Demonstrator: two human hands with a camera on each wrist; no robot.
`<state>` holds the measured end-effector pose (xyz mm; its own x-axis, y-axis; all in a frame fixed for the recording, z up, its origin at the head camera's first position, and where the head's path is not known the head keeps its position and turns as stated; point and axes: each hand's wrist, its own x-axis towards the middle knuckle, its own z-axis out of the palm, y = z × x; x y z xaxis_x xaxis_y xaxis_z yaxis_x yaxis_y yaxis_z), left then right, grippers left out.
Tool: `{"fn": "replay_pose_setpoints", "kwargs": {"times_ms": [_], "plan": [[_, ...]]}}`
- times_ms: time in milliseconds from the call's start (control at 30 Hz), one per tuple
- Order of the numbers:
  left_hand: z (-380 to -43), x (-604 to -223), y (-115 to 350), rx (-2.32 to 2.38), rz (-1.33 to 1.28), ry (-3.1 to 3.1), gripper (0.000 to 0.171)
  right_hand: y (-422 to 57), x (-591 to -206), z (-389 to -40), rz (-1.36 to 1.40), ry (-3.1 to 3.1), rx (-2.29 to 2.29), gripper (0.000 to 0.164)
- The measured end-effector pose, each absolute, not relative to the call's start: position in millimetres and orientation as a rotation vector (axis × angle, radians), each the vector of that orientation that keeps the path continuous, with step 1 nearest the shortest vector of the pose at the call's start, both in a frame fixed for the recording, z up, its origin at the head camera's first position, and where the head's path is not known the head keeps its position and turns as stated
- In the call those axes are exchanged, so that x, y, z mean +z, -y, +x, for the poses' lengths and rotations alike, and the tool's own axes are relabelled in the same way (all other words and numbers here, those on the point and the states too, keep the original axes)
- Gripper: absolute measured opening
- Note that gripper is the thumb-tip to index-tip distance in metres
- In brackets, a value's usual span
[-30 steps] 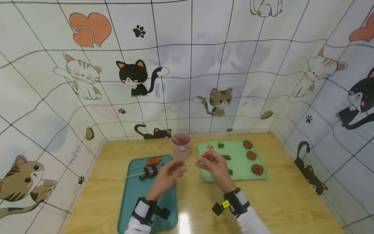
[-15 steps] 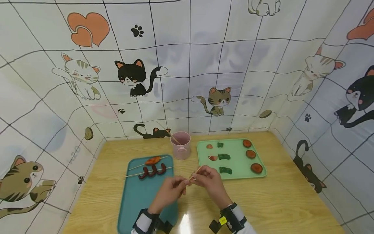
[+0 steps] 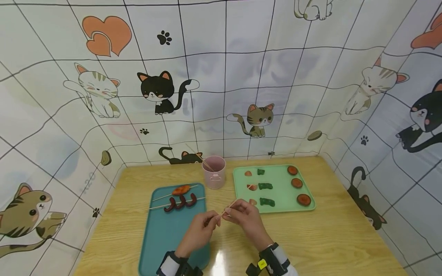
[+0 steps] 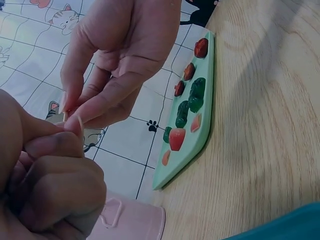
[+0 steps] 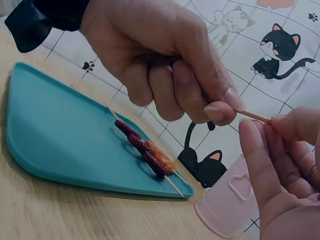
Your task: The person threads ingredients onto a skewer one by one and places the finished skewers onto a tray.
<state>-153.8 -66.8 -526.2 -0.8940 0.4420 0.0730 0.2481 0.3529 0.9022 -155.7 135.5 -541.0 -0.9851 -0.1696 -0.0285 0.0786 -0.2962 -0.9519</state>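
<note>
Wooden stick [image 5: 254,116] up off the table [image 3: 293,245], right between the left hand [image 3: 198,234] and the right hand [image 3: 246,220]. Pinched by the left hand, thumb and finger together on it, with more fingers curled in. Pinched by the right hand too, just beside. Left hand over the right edge of the blue tray [image 3: 169,237]. On that tray, at the far end, an orange bit [image 3: 181,189] on a thin stick [image 3: 161,197]. Just in front, three dark curls [image 3: 180,202] in a row on a long stick [image 3: 157,207]. Right hand near the front left corner of the green tray [image 3: 283,191]. On there, in three lines: red bits [image 3: 252,187] at left, green bits [image 3: 265,186] next, brown rounds [image 3: 304,199] at right. Between the trays, toward the back, a pink cup [image 3: 215,181] with another stick [image 3: 207,165] poking out. Behind it all, a cat cloth [image 3: 207,76].
</note>
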Motion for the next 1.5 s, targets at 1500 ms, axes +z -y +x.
{"fn": "replay_pose_setpoints", "kwargs": {"times_ms": [1500], "plan": [[-149, -542, 119, 1.678, 0.393, -2.448, 0.031, -371, -557, -265, 0.064, -3.127, -0.848, 0.060]]}}
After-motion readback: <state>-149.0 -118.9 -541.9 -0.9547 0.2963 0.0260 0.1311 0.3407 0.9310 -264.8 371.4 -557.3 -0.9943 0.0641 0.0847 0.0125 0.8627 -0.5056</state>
